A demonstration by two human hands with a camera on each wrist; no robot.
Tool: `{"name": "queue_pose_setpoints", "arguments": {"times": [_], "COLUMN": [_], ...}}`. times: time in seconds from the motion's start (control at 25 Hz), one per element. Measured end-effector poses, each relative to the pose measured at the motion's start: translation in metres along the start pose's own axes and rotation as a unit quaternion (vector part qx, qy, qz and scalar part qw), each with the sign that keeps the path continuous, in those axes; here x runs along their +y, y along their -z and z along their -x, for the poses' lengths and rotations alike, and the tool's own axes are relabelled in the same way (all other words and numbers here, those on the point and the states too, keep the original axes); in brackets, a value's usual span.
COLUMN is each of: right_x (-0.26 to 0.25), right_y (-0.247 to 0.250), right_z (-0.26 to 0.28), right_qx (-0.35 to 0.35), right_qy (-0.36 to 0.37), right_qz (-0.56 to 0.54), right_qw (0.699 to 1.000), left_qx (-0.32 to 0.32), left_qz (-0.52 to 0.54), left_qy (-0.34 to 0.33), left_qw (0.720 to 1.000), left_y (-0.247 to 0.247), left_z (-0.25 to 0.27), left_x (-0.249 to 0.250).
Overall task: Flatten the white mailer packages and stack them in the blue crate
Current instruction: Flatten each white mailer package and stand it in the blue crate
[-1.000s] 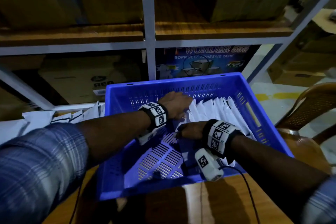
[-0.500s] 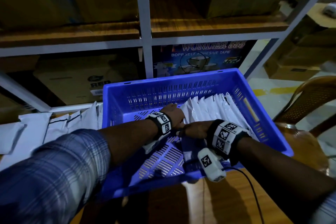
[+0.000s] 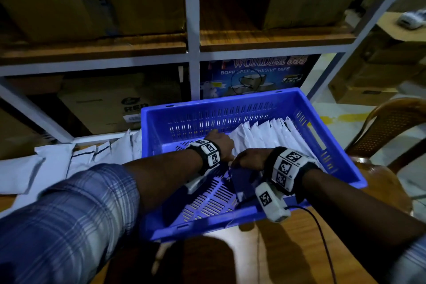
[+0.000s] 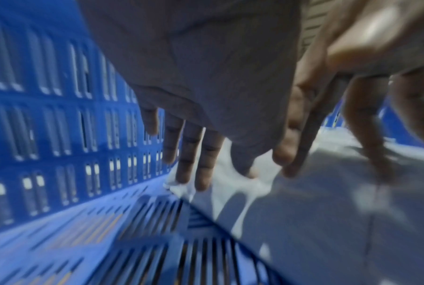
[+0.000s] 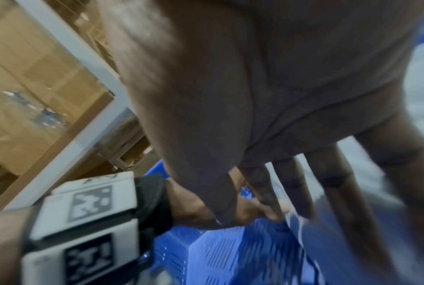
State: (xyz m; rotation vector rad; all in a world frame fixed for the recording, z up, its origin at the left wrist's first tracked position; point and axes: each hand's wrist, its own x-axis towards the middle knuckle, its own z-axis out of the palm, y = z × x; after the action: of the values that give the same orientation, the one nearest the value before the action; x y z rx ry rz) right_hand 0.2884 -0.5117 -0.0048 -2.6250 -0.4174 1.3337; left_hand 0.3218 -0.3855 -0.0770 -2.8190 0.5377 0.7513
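The blue crate (image 3: 207, 102) stands on the wooden table, and a row of white mailers (image 3: 265, 136) leans overlapped along its right side. Both hands are inside the crate at the left end of that row. My left hand (image 3: 221, 145) lays straight fingers (image 4: 193, 164) on the outermost mailer (image 4: 327, 212), near the slotted crate wall (image 4: 59, 135). Right beside it, my right hand (image 3: 250, 159) presses down with spread, straight fingers (image 5: 291, 183) on the same white mailers (image 5: 420, 96). Neither hand grips anything.
More white mailers (image 3: 53, 163) lie loose on the table left of the crate. Metal shelving (image 3: 192, 53) with cardboard boxes stands close behind. A brown chair (image 3: 391, 127) is at the right. A cable (image 3: 322, 237) trails from my right wrist across the table.
My left hand has slid from the mailer tops down toward my right hand. The right hand has hardly shifted. The head view has tilted slightly.
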Motion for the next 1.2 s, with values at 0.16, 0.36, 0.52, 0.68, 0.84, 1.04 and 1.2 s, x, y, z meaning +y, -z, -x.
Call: {"name": "queue_pose_setpoints", "arguments": {"times": [0.16,0.36,0.52,0.68,0.84,1.04,1.2], "right_x": [-0.014,-0.044,-0.09,-0.161,-0.23,-0.297,-0.337], "right_y": [0.013,0.004,-0.048,-0.129,-0.215,-0.3,-0.326], "right_z": [0.032,0.071,0.099,0.105,0.103,0.09,0.073], "right_qx": [0.054,0.235,0.363,0.443,0.409,0.31,0.242], "right_qy": [0.009,0.04,0.141,0.246,0.268,0.255,0.251], "right_qz": [0.016,0.007,-0.044,-0.07,-0.102,-0.063,-0.041], "right_qw": [0.998,0.971,0.92,0.859,0.866,0.914,0.936], "left_qx": [0.034,0.227,0.359,0.415,0.368,0.298,0.289], "left_qz": [0.006,0.1,0.222,0.329,0.382,0.41,0.442], "left_qy": [0.013,0.028,0.039,0.067,0.118,0.177,0.239], "left_qw": [0.999,0.968,0.906,0.845,0.839,0.844,0.815], "left_y": [0.029,0.056,0.019,-0.073,-0.169,-0.262,-0.302], "left_z": [0.036,0.13,0.22,0.315,0.387,0.451,0.476], "left_x": [-0.008,-0.037,-0.057,-0.069,-0.075,-0.089,-0.113]}}
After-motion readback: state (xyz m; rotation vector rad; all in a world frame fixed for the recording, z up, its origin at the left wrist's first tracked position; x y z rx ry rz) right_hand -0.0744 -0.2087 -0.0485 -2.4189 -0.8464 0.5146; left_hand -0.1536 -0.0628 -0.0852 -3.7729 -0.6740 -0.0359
